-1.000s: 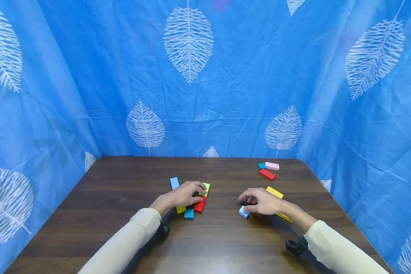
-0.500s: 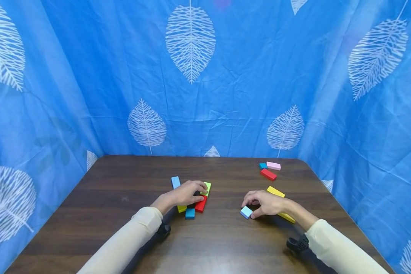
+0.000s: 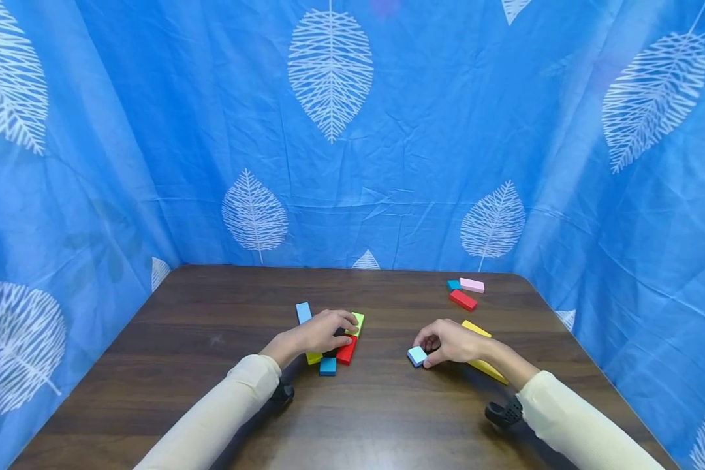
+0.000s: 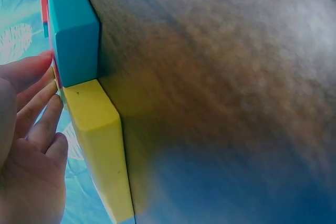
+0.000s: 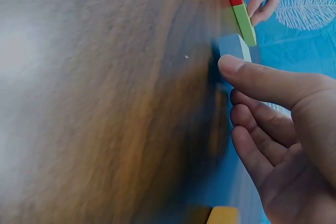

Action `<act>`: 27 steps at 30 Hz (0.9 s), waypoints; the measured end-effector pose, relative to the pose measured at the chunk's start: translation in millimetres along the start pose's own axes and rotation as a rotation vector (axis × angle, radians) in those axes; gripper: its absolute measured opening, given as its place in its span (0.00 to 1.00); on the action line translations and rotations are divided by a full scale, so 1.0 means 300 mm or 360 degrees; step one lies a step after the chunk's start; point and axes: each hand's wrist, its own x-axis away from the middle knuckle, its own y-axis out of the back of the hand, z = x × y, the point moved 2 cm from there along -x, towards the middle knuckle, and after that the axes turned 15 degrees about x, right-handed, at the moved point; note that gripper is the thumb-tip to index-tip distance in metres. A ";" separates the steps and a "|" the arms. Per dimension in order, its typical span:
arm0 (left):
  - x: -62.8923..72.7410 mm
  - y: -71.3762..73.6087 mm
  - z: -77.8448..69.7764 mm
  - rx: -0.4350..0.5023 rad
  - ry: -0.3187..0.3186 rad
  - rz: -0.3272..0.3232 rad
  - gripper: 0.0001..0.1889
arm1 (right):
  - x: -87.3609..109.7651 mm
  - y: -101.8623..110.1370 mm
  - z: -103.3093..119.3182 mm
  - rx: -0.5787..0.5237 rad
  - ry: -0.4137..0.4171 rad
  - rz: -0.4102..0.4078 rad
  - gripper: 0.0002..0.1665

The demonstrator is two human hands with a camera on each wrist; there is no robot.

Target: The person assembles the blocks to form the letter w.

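My right hand pinches a small light blue block between thumb and fingers, low over the table right of centre. In the right wrist view the thumb lies on this block's near side. To the left, my left hand rests over a group of blocks. Its fingertips touch a lime green block and its thumb is on a red block. Beside them lie a teal block, a yellow block partly under the hand, and a longer light blue block.
Yellow blocks lie beneath my right wrist, partly hidden. Toward the back right of the dark wooden table sit a red block, a pink block and a small teal block. A blue leaf-patterned curtain surrounds the far sides.
The small light blue block has turned in my right hand, then shifted slightly left and away from me with it. My left hand stays in place on the blocks.
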 end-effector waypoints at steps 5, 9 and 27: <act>-0.002 0.000 -0.003 -0.0012 0.0005 0.0001 0.15 | -0.032 0.012 -0.001 0.0012 -0.0032 -0.0051 0.15; -0.001 -0.002 -0.002 -0.0019 0.0031 0.0000 0.16 | -0.061 0.021 0.003 0.0038 -0.0044 -0.0099 0.17; 0.000 -0.003 0.009 -0.0024 0.0044 -0.0008 0.17 | -0.162 0.044 0.009 0.0052 -0.0174 -0.0176 0.17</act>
